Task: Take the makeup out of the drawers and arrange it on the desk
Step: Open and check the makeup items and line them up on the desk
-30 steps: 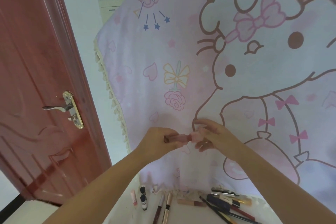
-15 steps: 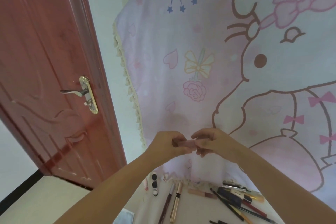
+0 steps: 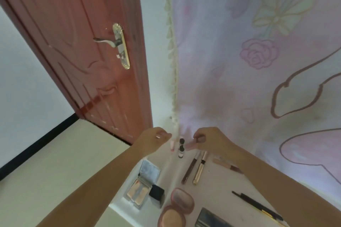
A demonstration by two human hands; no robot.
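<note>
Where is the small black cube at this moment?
In the head view the small black cube stands on the desk near its left edge, touching the open mirrored compact, left of the round pink compact.

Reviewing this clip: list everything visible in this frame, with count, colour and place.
desk: one, white, bottom centre
pink tube: one, pale pink, held in right hand
small pink tube: one, upright below left hand
small bottles: two, dark caps, back of desk
lip gloss tubes: two, dark red and gold, side by side
open palette: one, silver, desk's left edge
black cube: one, beside palette
round compact: one, pink, open
black pencil: one, right
cartoon cloth: one, pink, hanging behind
door: one, reddish-brown, left
left hand: fingers curled
right hand: pinches pink tube
</note>
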